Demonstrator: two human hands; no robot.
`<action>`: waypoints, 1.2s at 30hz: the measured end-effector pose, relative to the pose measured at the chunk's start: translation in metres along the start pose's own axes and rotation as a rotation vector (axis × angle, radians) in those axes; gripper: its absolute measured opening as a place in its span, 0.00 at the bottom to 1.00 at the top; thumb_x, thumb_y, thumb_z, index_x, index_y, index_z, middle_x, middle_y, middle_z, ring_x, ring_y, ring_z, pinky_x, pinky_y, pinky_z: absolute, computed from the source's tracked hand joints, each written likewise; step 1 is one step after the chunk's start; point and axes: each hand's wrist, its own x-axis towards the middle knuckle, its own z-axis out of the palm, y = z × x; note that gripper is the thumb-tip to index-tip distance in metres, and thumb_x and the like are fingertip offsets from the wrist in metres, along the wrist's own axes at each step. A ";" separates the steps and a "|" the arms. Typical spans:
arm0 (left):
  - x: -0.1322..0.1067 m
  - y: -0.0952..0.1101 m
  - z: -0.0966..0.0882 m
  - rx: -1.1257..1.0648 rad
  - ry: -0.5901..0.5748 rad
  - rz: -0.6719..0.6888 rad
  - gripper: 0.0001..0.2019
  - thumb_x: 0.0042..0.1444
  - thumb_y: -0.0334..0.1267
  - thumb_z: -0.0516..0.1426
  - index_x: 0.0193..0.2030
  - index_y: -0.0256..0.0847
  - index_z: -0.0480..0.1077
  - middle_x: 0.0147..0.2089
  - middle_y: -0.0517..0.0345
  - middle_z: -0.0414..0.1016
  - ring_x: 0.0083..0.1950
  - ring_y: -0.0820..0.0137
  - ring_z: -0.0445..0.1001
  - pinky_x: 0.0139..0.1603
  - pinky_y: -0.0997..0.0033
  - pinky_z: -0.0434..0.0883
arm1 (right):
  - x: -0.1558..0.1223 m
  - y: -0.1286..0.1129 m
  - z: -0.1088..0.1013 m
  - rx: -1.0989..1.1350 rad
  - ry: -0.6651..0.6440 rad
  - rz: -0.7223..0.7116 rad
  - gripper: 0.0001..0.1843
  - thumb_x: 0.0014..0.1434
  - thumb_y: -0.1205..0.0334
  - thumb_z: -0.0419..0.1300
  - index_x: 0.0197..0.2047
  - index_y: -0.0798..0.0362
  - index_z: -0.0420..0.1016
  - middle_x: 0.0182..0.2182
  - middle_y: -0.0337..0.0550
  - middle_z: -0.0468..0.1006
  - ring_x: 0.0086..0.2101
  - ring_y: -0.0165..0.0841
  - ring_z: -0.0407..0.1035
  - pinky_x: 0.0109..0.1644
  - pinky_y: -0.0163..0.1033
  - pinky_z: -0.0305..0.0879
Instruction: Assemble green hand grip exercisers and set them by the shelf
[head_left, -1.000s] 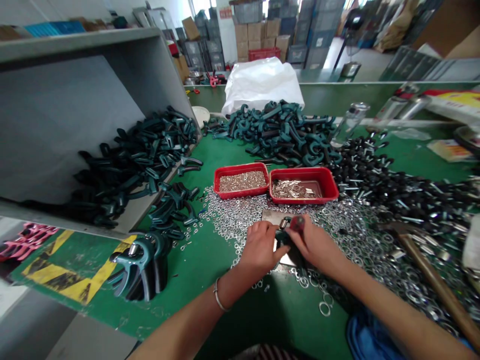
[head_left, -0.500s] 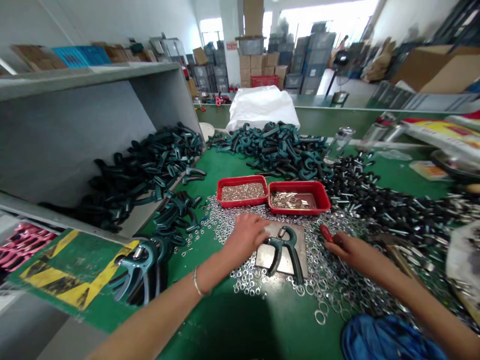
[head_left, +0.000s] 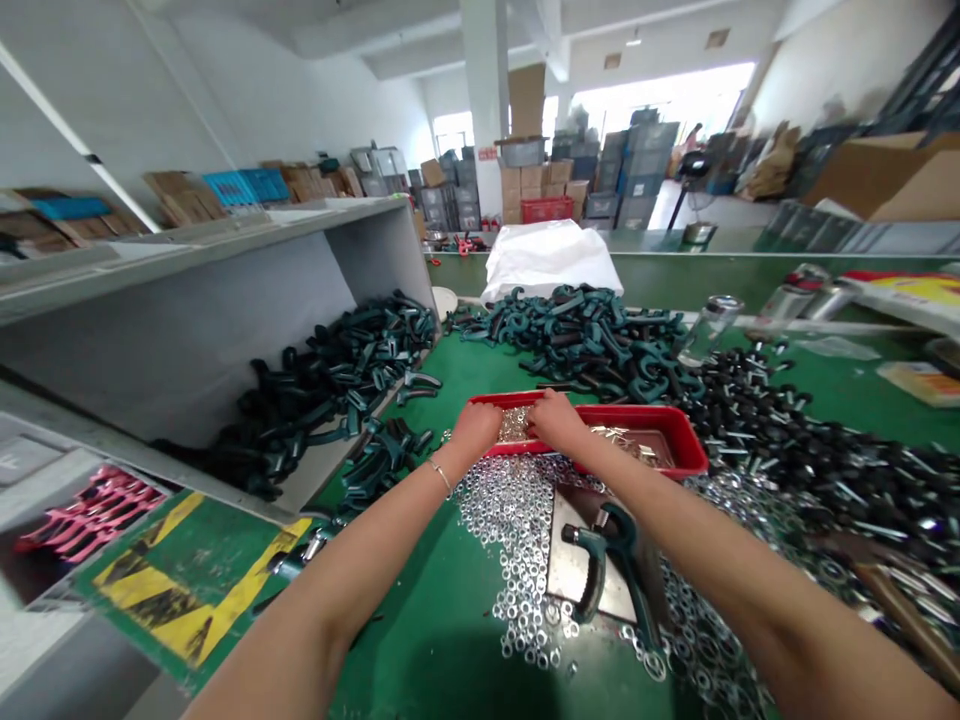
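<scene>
Both bare hands were stretched forward into a shallow red plastic tray (head_left: 499, 399) on the green counter (head_left: 442, 640). The left hand (head_left: 475, 427) and the right hand (head_left: 556, 420) were set side by side, nearly touching. Their fingers were curled down into a heap of small silvery metal pieces (head_left: 514, 424), glimpsed between and directly beneath the two grips. Whether either grip was closed on any pieces could not be told, as the fingertips were hidden behind the knuckles.

The pieces were judged tiny and loose. Some might be dropped or flicked over the low rim into the wide spread of silver metal washers (head_left: 510, 520) just on the near side of the grips, and be lost among them. The tray might also be shoved against a second red plastic tray (head_left: 686, 450) just right of the grips. Nearer the person than the grips, beneath the right forearm, a teal plastic hand exerciser (head_left: 619, 560) lay on a grey steel plate (head_left: 568, 580) and might be knocked.
</scene>
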 end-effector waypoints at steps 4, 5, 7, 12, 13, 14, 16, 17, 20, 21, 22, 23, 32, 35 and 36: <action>0.000 0.000 0.009 -0.030 0.056 -0.023 0.12 0.62 0.30 0.51 0.44 0.32 0.76 0.44 0.39 0.78 0.49 0.57 0.76 0.52 0.60 0.68 | 0.011 0.011 0.021 0.019 -0.058 0.028 0.09 0.57 0.61 0.62 0.33 0.57 0.82 0.35 0.56 0.82 0.44 0.47 0.65 0.47 0.45 0.54; 0.002 -0.001 0.011 -0.039 0.067 -0.035 0.12 0.62 0.29 0.51 0.43 0.31 0.75 0.43 0.39 0.78 0.48 0.56 0.76 0.52 0.59 0.67 | 0.011 0.013 0.023 0.028 -0.060 0.035 0.10 0.58 0.61 0.62 0.35 0.57 0.82 0.37 0.57 0.82 0.45 0.47 0.64 0.48 0.45 0.54; 0.004 -0.001 0.013 -0.056 0.094 -0.065 0.12 0.62 0.29 0.50 0.42 0.30 0.75 0.42 0.38 0.78 0.48 0.55 0.75 0.52 0.57 0.67 | 0.011 0.014 0.026 0.053 -0.053 0.050 0.10 0.59 0.61 0.61 0.37 0.57 0.82 0.40 0.57 0.81 0.47 0.48 0.63 0.49 0.45 0.53; -0.013 0.006 0.000 -0.089 0.188 -0.140 0.12 0.66 0.33 0.49 0.43 0.32 0.72 0.44 0.39 0.76 0.50 0.55 0.73 0.52 0.57 0.66 | 0.007 0.010 0.028 0.170 0.024 0.101 0.09 0.59 0.67 0.57 0.39 0.58 0.79 0.39 0.59 0.80 0.48 0.48 0.64 0.52 0.47 0.53; -0.022 0.015 -0.005 -0.128 0.214 -0.134 0.12 0.66 0.35 0.49 0.43 0.33 0.72 0.44 0.42 0.76 0.49 0.57 0.73 0.52 0.59 0.66 | 0.007 0.009 0.028 0.209 0.049 0.110 0.08 0.59 0.68 0.57 0.38 0.58 0.78 0.39 0.59 0.80 0.47 0.48 0.64 0.52 0.47 0.53; -0.032 0.027 -0.010 -0.199 0.239 -0.107 0.12 0.67 0.36 0.49 0.43 0.35 0.72 0.43 0.45 0.76 0.48 0.59 0.73 0.51 0.61 0.65 | 0.006 0.008 0.027 0.254 0.076 0.121 0.07 0.58 0.69 0.57 0.37 0.58 0.78 0.39 0.58 0.80 0.47 0.47 0.65 0.52 0.47 0.54; -0.055 0.059 -0.016 -0.429 0.263 0.012 0.10 0.67 0.38 0.50 0.41 0.39 0.72 0.41 0.52 0.76 0.45 0.64 0.72 0.50 0.63 0.65 | 0.005 0.008 0.024 0.359 0.137 0.152 0.06 0.57 0.70 0.56 0.35 0.57 0.76 0.39 0.55 0.79 0.45 0.43 0.67 0.50 0.44 0.57; -0.067 0.078 -0.017 -0.549 0.246 0.096 0.09 0.67 0.39 0.52 0.39 0.40 0.72 0.40 0.55 0.76 0.44 0.65 0.72 0.50 0.64 0.64 | 0.004 0.009 0.021 0.418 0.170 0.175 0.06 0.57 0.71 0.55 0.36 0.56 0.74 0.38 0.53 0.79 0.43 0.41 0.67 0.49 0.43 0.58; -0.096 0.127 -0.009 -0.750 0.171 0.223 0.07 0.64 0.40 0.56 0.37 0.42 0.73 0.40 0.58 0.75 0.45 0.66 0.70 0.51 0.63 0.63 | -0.008 0.013 0.010 0.604 0.252 0.250 0.06 0.59 0.69 0.53 0.38 0.56 0.70 0.34 0.47 0.78 0.36 0.35 0.70 0.41 0.39 0.63; -0.102 0.138 -0.004 -0.775 0.163 0.222 0.06 0.63 0.40 0.57 0.37 0.42 0.74 0.40 0.58 0.75 0.46 0.65 0.70 0.51 0.63 0.63 | -0.017 0.015 0.005 0.669 0.264 0.264 0.05 0.60 0.67 0.53 0.39 0.56 0.69 0.33 0.45 0.78 0.34 0.34 0.70 0.39 0.38 0.64; -0.106 0.147 0.001 -0.785 0.164 0.213 0.06 0.63 0.40 0.58 0.37 0.42 0.74 0.40 0.57 0.75 0.46 0.65 0.69 0.51 0.63 0.63 | -0.029 0.017 0.000 0.729 0.269 0.270 0.04 0.61 0.65 0.54 0.39 0.55 0.68 0.31 0.43 0.78 0.31 0.33 0.71 0.36 0.37 0.65; -0.108 0.152 0.006 -0.782 0.172 0.200 0.06 0.63 0.40 0.58 0.37 0.42 0.74 0.41 0.57 0.75 0.47 0.65 0.69 0.51 0.62 0.63 | -0.044 0.018 -0.005 0.779 0.267 0.265 0.05 0.61 0.62 0.54 0.39 0.55 0.67 0.30 0.41 0.78 0.30 0.32 0.71 0.35 0.36 0.66; -0.113 0.153 0.019 -0.614 0.212 0.272 0.10 0.66 0.42 0.53 0.41 0.43 0.75 0.41 0.55 0.75 0.46 0.64 0.67 0.51 0.60 0.62 | -0.223 0.026 0.015 1.270 0.208 0.480 0.10 0.57 0.55 0.62 0.37 0.52 0.70 0.28 0.39 0.77 0.30 0.34 0.74 0.36 0.42 0.71; -0.112 0.152 0.017 -0.560 0.202 0.298 0.10 0.67 0.42 0.53 0.41 0.42 0.74 0.41 0.55 0.75 0.46 0.64 0.67 0.51 0.59 0.62 | -0.246 0.018 0.026 1.314 0.192 0.474 0.08 0.58 0.56 0.61 0.37 0.51 0.69 0.29 0.39 0.77 0.30 0.35 0.75 0.38 0.43 0.72; -0.112 0.153 0.015 -0.533 0.201 0.302 0.11 0.67 0.41 0.52 0.40 0.42 0.74 0.41 0.55 0.75 0.46 0.64 0.67 0.51 0.59 0.62 | -0.248 0.014 0.027 1.308 0.187 0.465 0.07 0.59 0.57 0.60 0.37 0.51 0.69 0.29 0.38 0.77 0.30 0.35 0.75 0.38 0.42 0.71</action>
